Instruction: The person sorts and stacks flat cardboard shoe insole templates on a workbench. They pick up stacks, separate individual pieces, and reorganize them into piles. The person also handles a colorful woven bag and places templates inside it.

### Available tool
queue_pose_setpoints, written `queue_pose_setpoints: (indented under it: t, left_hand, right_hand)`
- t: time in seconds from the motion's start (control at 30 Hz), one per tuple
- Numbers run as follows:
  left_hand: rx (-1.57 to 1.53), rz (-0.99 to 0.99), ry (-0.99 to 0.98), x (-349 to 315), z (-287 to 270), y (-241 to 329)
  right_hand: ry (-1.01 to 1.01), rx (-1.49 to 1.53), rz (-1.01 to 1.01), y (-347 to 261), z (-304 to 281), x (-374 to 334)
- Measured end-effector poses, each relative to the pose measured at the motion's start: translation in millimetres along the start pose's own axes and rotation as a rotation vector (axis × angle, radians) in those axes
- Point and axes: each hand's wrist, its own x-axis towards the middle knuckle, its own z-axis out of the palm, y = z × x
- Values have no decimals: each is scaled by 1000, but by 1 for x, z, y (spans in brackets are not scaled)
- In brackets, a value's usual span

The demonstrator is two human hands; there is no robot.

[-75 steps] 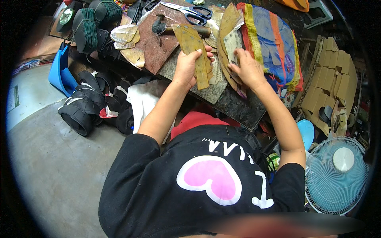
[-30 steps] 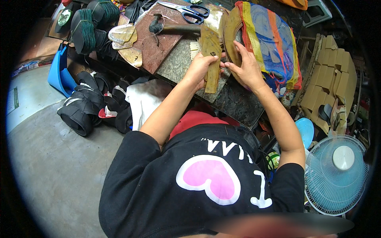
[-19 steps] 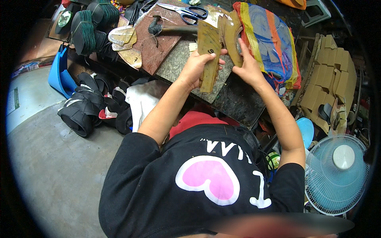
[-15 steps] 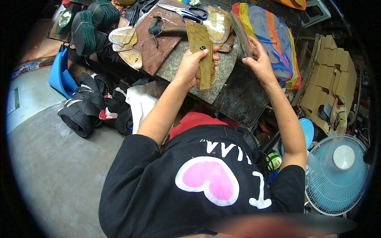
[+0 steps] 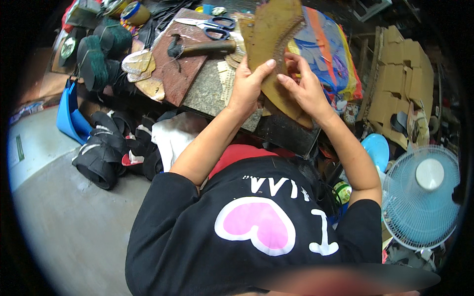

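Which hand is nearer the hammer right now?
Left. The left hand is below and right of the hammer; the right hand is farther right, at the curved brown piece.

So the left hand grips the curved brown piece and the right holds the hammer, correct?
Not the hammer: in the head view it lies near the scissors; the right hand is at the edge of the brown piece, which the left hand grips.

head | left hand: thumb over, fingers behind curved brown template, lower tip near bench near-right corner | right hand at its right rim, grip unclear | hammer across reddish-brown board | scissors just beyond, toward far edge | mesh bag right side
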Motion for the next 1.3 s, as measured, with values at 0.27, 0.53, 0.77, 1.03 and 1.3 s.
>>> queue_pose_setpoints:
  t: [0.27, 0.53, 0.77, 1.03, 1.3]
  left_hand:
    - [760, 665, -257, 12, 37, -38]
    - [1944, 658, -766, 49, 63, -69]
    - [1246, 964, -528, 129, 85, -30]
    - [1189, 826, -757, 125, 87, -4]
    - [1295, 790, -814, 65, 100, -20]
  right_hand:
    - [126, 410, -11, -14, -86, -16]
    - [379, 221, 67, -23, -159, -57]
    - [-14, 304, 427, 9, -134, -85]
    - [-171, 201, 650, 47, -139, -79]
    - [85, 244, 557, 53, -137, -27]
